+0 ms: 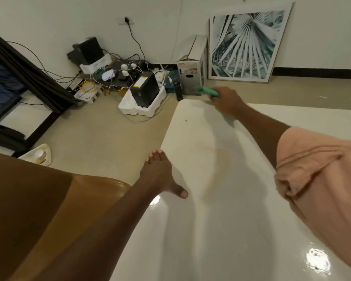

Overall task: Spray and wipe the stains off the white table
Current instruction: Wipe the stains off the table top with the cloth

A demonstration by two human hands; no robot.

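Observation:
The glossy white table (241, 209) fills the lower right of the head view. A faint brownish curved stain (221, 159) runs across its middle, and a small dark speck (185, 119) lies near the far corner. My right hand (228, 101) reaches to the table's far corner, shut on a green cloth (208, 90) that sticks out to the left, blurred. My left hand (160, 172) rests flat on the table's left edge, fingers over the rim, thumb on the top. No spray bottle is visible.
A brown chair back (49, 209) stands at the lower left beside the table. On the floor beyond are tangled cables and devices (118, 74), a black box in styrofoam (144, 92), a cardboard box (190, 74), a dark bottle (178, 91) and a framed picture (247, 43) against the wall.

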